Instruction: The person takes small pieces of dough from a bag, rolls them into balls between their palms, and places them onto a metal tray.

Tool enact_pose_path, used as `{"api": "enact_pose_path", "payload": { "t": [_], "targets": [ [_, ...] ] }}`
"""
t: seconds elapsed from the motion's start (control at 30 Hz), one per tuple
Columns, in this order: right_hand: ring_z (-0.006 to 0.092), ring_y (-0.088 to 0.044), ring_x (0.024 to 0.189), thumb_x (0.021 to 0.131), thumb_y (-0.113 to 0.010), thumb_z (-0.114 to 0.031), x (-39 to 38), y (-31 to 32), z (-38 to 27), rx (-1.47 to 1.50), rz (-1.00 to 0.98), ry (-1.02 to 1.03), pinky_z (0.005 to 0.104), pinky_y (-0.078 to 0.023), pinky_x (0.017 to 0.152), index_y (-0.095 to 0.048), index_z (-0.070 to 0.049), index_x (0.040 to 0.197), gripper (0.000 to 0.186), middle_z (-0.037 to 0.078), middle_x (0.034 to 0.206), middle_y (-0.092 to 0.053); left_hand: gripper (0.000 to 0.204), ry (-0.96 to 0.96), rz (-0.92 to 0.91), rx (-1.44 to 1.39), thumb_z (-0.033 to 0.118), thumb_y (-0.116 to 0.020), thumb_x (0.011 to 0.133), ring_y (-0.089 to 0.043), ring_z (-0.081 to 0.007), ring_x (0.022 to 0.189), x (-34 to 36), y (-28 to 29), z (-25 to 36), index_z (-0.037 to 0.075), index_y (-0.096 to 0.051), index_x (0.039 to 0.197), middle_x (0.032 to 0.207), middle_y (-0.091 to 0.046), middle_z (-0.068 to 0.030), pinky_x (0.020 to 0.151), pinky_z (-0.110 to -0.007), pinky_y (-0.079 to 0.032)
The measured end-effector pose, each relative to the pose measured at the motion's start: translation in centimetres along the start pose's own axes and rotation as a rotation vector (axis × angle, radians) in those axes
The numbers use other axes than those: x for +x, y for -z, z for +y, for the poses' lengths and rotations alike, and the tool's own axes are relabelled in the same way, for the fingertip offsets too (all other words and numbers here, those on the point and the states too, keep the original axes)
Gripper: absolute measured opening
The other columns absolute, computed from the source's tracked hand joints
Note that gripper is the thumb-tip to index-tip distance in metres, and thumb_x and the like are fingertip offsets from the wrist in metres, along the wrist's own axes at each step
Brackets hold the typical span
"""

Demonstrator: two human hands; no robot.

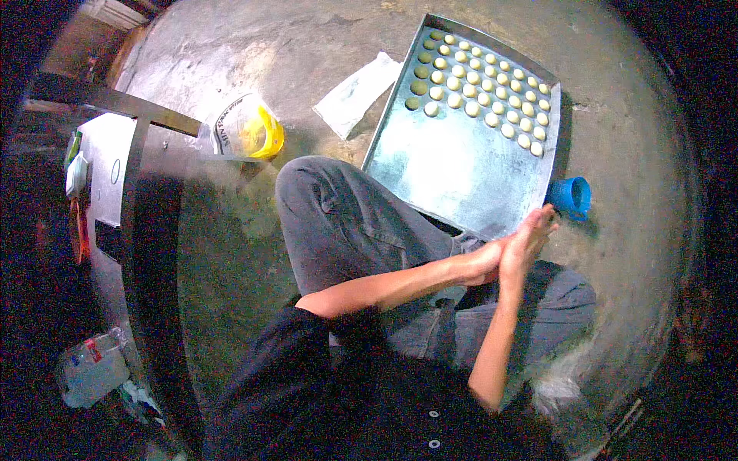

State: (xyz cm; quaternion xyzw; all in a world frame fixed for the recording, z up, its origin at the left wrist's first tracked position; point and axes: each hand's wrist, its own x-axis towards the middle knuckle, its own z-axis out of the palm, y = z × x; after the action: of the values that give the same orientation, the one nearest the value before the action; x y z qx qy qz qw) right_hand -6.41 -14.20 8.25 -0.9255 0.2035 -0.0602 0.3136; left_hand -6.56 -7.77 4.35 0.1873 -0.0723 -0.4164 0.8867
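My left hand (484,260) and my right hand (521,244) are pressed palm to palm over my lap by the near right corner of a shallow metal tray (415,165); what lies between them, if anything, is hidden. Their fingers are held together, pointing up and to the right. The tray's far part carries several rows of small pale dough rounds (470,108), with some darker spots at the left end. Its near part shows bare metal. A blue plastic cup (570,197) stands on the floor just right of the tray, near my fingertips.
A yellow and white tub (263,132) and a white plastic packet (350,96) lie on the concrete floor (200,31) left of the tray. A low metal-topped table (110,161) with small items stands at the left, with a clear plastic container (94,370) below. My bent legs border the tray.
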Motion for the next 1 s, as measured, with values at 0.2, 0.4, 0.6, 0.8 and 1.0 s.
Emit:
{"api": "enact_pose_path", "payload": {
  "t": [0.2,0.4,0.6,0.8,1.0],
  "targets": [
    [0.0441,0.000,0.152,0.107,-0.028,-0.047,-7.6,-2.8,-5.1,0.089,-0.035,0.452,0.0528,-0.006,0.122,-0.015,-0.001,0.158,0.070,0.024,0.165,-0.008,0.075,-0.194,0.030,-0.304,0.062,-0.032,0.102,-0.022,-0.0279,0.151,0.7,3.9,3.7,0.013,-0.022,0.158,0.164,-0.023,-0.0108,0.122,-0.051,-0.021],
    [0.0349,-0.002,0.154,0.106,-0.024,-0.052,-0.8,-1.7,-1.2,0.342,0.109,-0.029,0.0470,-0.003,0.124,-0.014,-0.004,0.159,0.072,0.019,0.166,-0.009,0.072,0.023,-0.013,0.048,0.054,-0.034,0.104,-0.018,-0.0241,0.152,0.0,1.6,-3.0,0.017,-0.010,0.161,0.167,-0.012,-0.0022,0.123,-0.052,-0.014],
    [0.0385,-0.004,0.153,0.105,-0.024,-0.054,-8.6,-1.3,-3.4,0.043,-0.043,0.413,0.0526,-0.004,0.122,-0.016,-0.002,0.159,0.074,0.020,0.166,-0.012,0.077,-0.173,-0.060,-0.267,0.058,-0.038,0.102,-0.018,-0.0324,0.152,-0.2,5.4,-0.5,0.018,-0.010,0.161,0.167,-0.011,-0.0038,0.122,-0.054,-0.020],
    [0.0334,-0.013,0.153,0.107,-0.033,-0.044,-3.5,-2.1,-1.8,0.165,0.058,0.068,0.0527,-0.007,0.122,-0.020,-0.006,0.159,0.066,0.018,0.166,-0.014,0.067,0.047,0.071,-0.248,0.055,-0.032,0.105,-0.035,-0.0239,0.144,-1.7,-1.5,0.6,0.015,-0.022,0.159,0.162,-0.030,-0.0054,0.118,-0.048,-0.031],
    [0.0507,-0.007,0.150,0.107,-0.031,-0.039,-7.3,-1.1,-4.0,0.023,-0.110,0.543,0.0609,-0.006,0.119,-0.030,-0.004,0.155,0.060,0.027,0.163,-0.015,0.067,-0.128,-0.079,-0.225,0.053,-0.031,0.105,-0.035,-0.0271,0.144,-1.6,2.0,3.2,0.015,-0.020,0.160,0.163,-0.028,-0.0069,0.119,-0.047,-0.030]
  ]
}}
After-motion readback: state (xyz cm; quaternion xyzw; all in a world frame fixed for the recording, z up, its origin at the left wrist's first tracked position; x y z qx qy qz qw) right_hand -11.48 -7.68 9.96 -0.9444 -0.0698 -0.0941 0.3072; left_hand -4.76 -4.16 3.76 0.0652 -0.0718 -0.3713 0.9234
